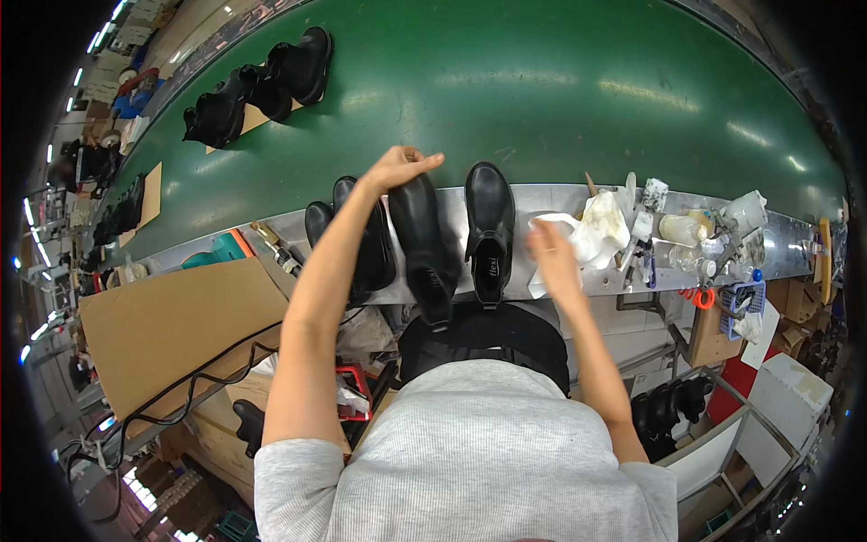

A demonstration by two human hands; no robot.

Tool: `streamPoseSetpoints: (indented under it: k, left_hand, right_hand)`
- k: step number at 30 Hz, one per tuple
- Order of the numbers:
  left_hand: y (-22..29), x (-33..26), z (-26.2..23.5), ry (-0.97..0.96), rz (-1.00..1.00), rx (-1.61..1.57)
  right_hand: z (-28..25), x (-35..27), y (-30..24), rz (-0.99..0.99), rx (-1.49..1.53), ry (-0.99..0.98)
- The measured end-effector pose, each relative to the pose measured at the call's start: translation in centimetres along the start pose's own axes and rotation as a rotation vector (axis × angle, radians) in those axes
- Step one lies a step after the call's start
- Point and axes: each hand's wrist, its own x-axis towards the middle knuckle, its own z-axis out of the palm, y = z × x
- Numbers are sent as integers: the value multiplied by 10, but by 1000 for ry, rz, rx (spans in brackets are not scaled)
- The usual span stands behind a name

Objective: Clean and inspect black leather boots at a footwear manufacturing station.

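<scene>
My left hand (404,170) is closed over the toe end of a black ankle boot (420,230), its thumb pointing right. The boot's opening faces me, and its heel end reaches over the bench's near edge. To its right stands another black boot (489,221), toe pointing away from me and untouched. My right hand (554,257) is beside that boot, against a white cloth (569,226); its fingers are blurred, so whether they grip the cloth is unclear. Left of the held boot sit more black boots (372,244), partly hidden by my left forearm.
Beyond the metal ledge (542,200) runs a green belt (560,108), with black boots (262,88) on cardboard at the far left. Bottles (682,230) and brushes crowd the ledge's right side. A cardboard sheet (185,321) and black cable (194,384) lie to my left.
</scene>
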Motion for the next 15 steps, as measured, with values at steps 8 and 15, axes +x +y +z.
streamPoseSetpoints:
  k: [8, 15]
  left_hand:
    - [-34, -106, 99, 180, -501, -957]
    - [-77, -107, 124, -202, -53, -1779]
  right_hand:
    - [65, 33, 47, 325, 186, 34]
    - [55, 38, 26, 338, 1142, -412]
